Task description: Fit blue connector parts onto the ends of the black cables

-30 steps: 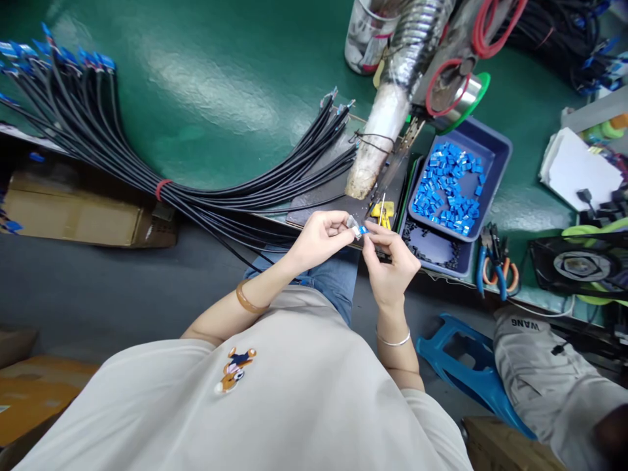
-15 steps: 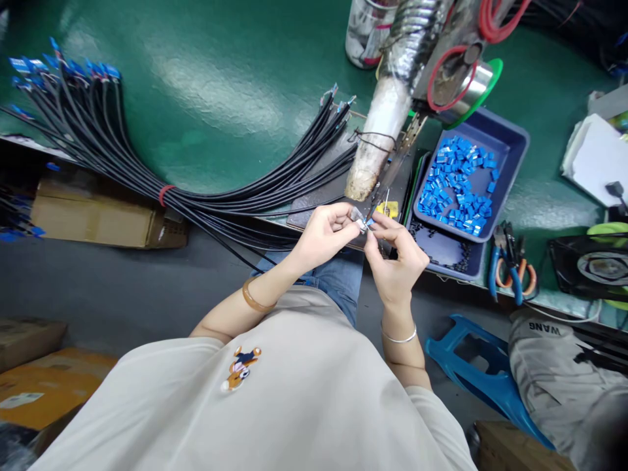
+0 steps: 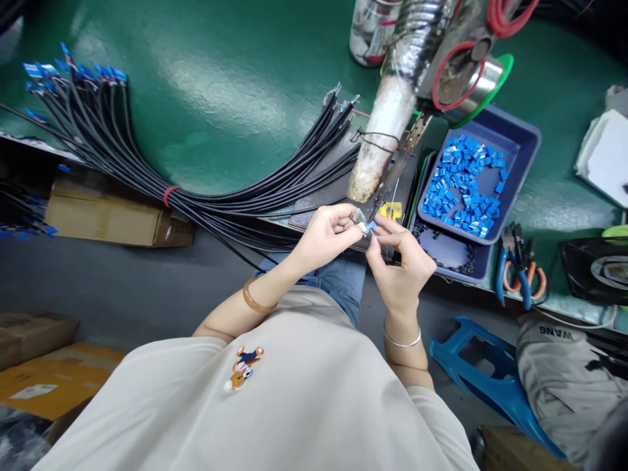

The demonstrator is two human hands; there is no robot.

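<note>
My left hand (image 3: 328, 237) is closed in a pinch on a small grey-and-white piece (image 3: 360, 220), whose kind I cannot make out. Right beside it, my right hand (image 3: 401, 261) pinches a small blue piece (image 3: 371, 225), much like the blue connectors (image 3: 461, 186) in the tray. The two pieces meet between the fingertips; the fingers hide whether they are joined. Both hands are just below the tip of a whitish wrapped fume pipe (image 3: 375, 150) and over the near edge of the dark work mat (image 3: 314, 196). A yellow piece (image 3: 390, 210) lies behind my right fingers.
A bundle of black cables (image 3: 220, 199), tied with a red band (image 3: 170, 195), stretches left along the green table (image 3: 220, 59). Right of the pipe are a solder-wire spool (image 3: 483, 91), a blue-grey tray (image 3: 523, 147), pliers (image 3: 515, 268) and a blue stool (image 3: 471, 347). A person sits at right.
The view has shifted slightly, so the table and tray appear a little further right. Both hands keep their pinch, and the blue piece shows slightly more between the fingertips.
</note>
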